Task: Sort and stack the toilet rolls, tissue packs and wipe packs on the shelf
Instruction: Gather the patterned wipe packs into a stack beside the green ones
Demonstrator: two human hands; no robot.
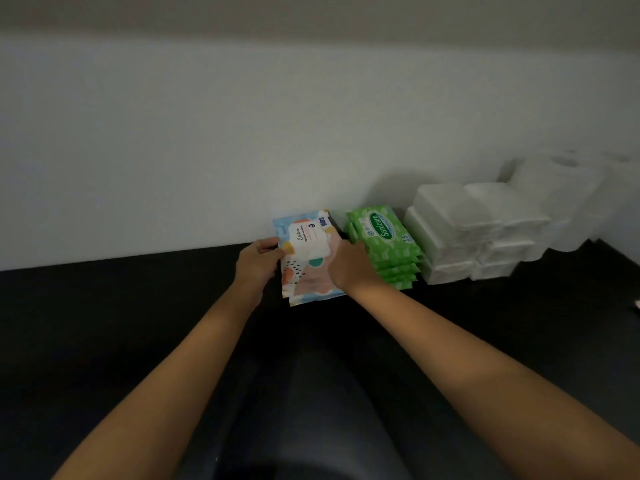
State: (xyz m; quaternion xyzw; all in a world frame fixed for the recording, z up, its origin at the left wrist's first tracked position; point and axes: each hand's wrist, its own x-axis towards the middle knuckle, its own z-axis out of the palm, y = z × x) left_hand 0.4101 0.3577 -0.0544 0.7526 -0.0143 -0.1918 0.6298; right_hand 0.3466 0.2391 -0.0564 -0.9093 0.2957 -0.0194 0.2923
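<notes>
A stack of patterned blue and peach wipe packs [306,252] lies on the black shelf [104,306] against the white wall. My left hand [258,266] grips the stack's left edge. My right hand [349,268] presses against its right side, fingers over the top pack. Touching on the right stands a stack of several green wipe packs [388,247]. Further right, white tissue packs [474,233] are piled in two columns. White toilet rolls [568,202] stand blurred at the far right by the wall.
The white wall [207,150] runs close behind all the stacks. The black shelf stretches bare to the left of the patterned packs and in front of them. A small white object [637,304] peeks in at the right edge.
</notes>
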